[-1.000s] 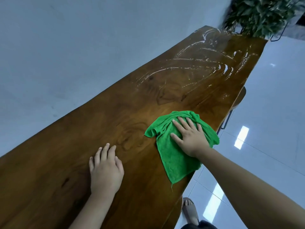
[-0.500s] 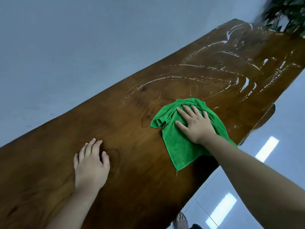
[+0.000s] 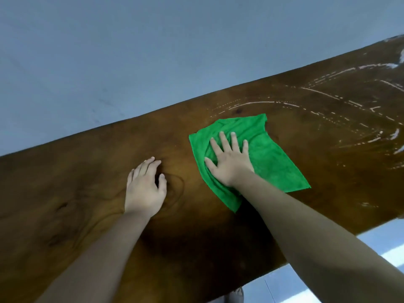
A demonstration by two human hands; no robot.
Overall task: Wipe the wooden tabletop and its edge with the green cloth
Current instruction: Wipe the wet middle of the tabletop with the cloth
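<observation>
The dark wooden tabletop runs across the view from lower left to upper right. A green cloth lies spread flat near its middle. My right hand presses palm-down on the cloth's left part, fingers spread toward the far edge. My left hand rests flat on the bare wood just left of the cloth, holding nothing. Wet wipe streaks shine on the wood to the right of the cloth.
A plain grey wall rises right behind the table's far edge. Glossy pale floor tiles show past the near edge at lower right. A foot shows at the bottom, below the near edge.
My right hand has slid the cloth away from the near edge toward the far side of the tabletop. The view has swung left, so the plant is out of sight. My left hand stays planted.
</observation>
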